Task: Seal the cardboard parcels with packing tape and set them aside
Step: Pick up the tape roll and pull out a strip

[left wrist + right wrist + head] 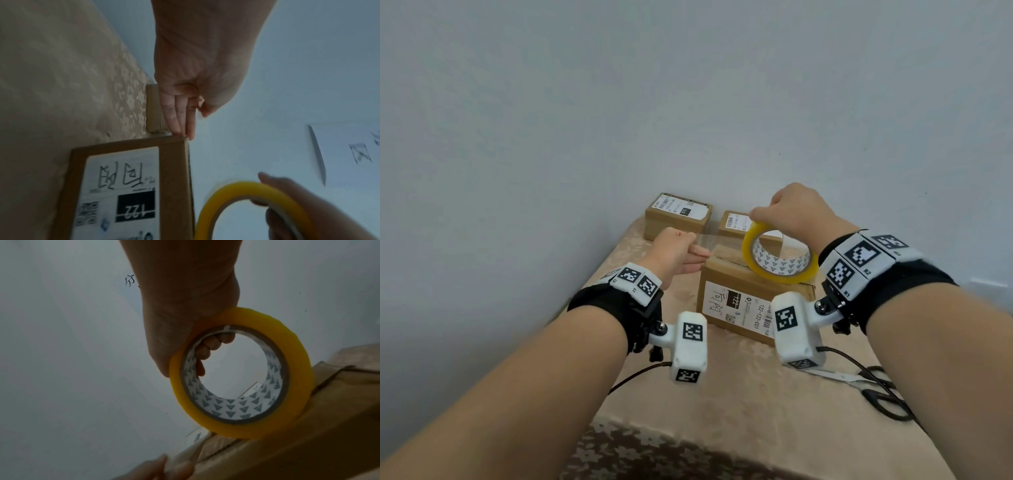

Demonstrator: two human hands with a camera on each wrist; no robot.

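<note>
Your right hand (796, 209) grips the yellow tape roll (779, 257) with fingers hooked through its core, the roll resting on the near parcel (753, 301) just below; your left hand (677, 251) pinches the pulled-out clear strip (719, 237). That film is probably thin, limp and sticky — keep it taut, holding only its end, or it may fold onto itself.

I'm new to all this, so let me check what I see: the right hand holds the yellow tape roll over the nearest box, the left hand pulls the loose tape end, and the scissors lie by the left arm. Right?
Nearly. The scissors lie on the table by the right arm, not the left; the head view shows it. The right hand does hold the yellow tape roll over the nearest box, and the left hand pulls the loose tape end.
</note>
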